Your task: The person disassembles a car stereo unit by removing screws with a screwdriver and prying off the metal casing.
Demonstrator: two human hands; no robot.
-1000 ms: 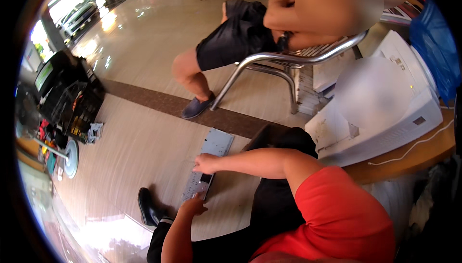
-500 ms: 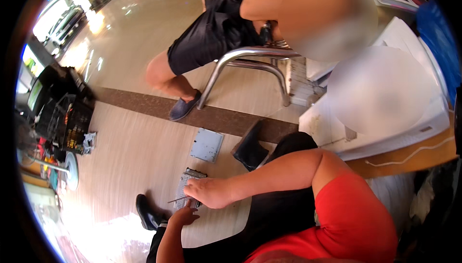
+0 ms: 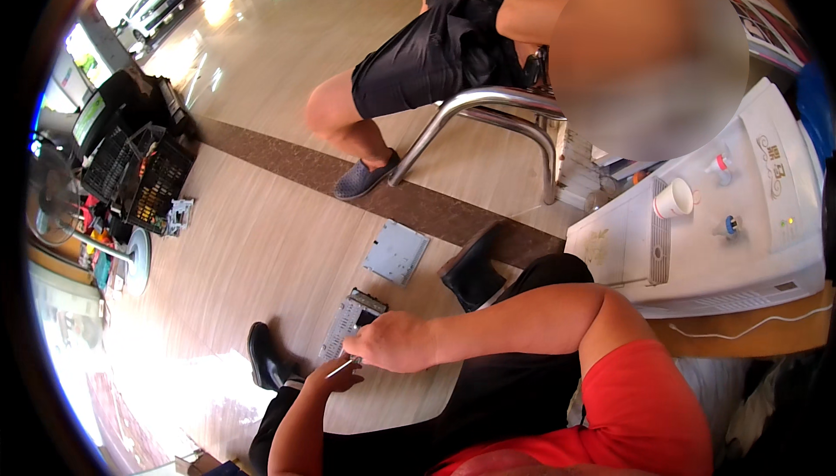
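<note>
Below you, perforated grey metal box (image 3: 338, 333): likely stiff; grip edges. Right hand (image 3: 394, 342) pinches thin silver rod (image 3: 341, 369); left hand's (image 3: 340, 379) hold unclear.

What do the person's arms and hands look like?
The right arm wears a red short sleeve ending above the elbow. The left forearm is bare, no sleeve in view. The right hand and left hand have no gloves. No watch shows; rings can't be made out.

Ppr cup (image 3: 673, 200) on wht dispnsr (image 3: 758, 219), blk crate (image 3: 162, 190) L.

Apparent characters (image 3: 771, 161) on white dispenser (image 3: 697, 251)
</note>
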